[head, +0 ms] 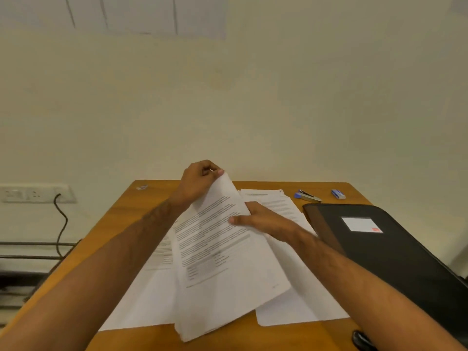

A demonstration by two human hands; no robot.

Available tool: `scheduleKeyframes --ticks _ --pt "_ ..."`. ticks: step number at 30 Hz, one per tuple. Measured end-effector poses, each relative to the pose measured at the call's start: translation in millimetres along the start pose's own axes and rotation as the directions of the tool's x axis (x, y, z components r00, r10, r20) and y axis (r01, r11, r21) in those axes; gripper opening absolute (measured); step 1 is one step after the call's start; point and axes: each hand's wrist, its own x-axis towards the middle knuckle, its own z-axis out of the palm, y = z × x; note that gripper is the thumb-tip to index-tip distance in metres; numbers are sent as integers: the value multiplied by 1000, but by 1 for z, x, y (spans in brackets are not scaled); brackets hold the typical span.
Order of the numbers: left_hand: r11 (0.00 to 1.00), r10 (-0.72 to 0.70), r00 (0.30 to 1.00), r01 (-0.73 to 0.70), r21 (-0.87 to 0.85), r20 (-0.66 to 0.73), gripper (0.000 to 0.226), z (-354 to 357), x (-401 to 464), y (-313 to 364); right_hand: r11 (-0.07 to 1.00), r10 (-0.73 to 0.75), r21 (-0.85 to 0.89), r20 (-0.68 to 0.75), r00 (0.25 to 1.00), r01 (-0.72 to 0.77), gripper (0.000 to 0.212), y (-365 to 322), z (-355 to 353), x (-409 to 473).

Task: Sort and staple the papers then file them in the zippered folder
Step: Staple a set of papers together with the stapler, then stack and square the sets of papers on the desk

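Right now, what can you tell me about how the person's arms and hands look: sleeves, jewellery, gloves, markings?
Both forearms are bare up to the picture's lower edge; no sleeve shows. The left hand and the right hand wear no gloves, and I see no ring, watch or bracelet. A faint darker marking runs along the left forearm near the wrist, too blurred to identify. Nails look short and unpainted.

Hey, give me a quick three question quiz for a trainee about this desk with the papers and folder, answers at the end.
1. True or false: the black zippered folder lies on the right side of the desk.
2. Which hand pinches the top edge of the held paper stack? A) left B) right
3. What lies between the stapler and the desk's far right corner?

Key: 1 true. 2 A, the left hand; the right hand grips the stack's side. 3 A small blue staple box.
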Motion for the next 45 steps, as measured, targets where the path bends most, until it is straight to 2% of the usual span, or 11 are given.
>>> scheduleKeyframes --ticks 5,8,10,13,15,23,28,30,32,35,45 --pt "996 48 982 -33 84 -185 35 -64 -22 -18 962 -43 265 -115 992 72 18 -25 -1 5" --pt "979 -50 931 117 165 -363 36 -102 -47 -52 924 -28 366 -215 976 107 23 -35 4 19" --pt "983 -180 943 180 -26 -279 38 -120 -69 -59 884 1 452 -263 965 123 49 -36 15 33" --pt "895 -172 974 217 -390 147 44 -128 -91 -57 817 99 571 -270 958 76 36 -38 40 53" --pt "864 -137 961 236 -445 242 40 -133 -92 -72 813 134 580 -262 956 45 32 -42 61 72" --pt "758 -526 837 541 -363 149 41 -165 -88 -134 892 223 452 -442 869 1 35 -34 108 149" --pt "763 -546 838 496 -414 -1 51 -172 -81 -171 799 247 600 -256 934 -47 32 -27 122 181" --pt "790 -545 832 469 -395 -101 50 -174 -76 -185 888 189 456 -249 950 -57 31 -28 130 188" --pt "824 -529 832 458 -332 -165 50 -181 -71 -196 987 41 -127 -372 927 -95 31 -21 133 187" --pt "874 -486 848 469 -129 -211 51 -189 -61 -213 638 -104 -754 -285 953 -156 53 8 133 179" --pt "893 -434 870 451 19 -234 50 -180 -59 -206 510 12 -842 -196 981 -175 68 47 104 136"
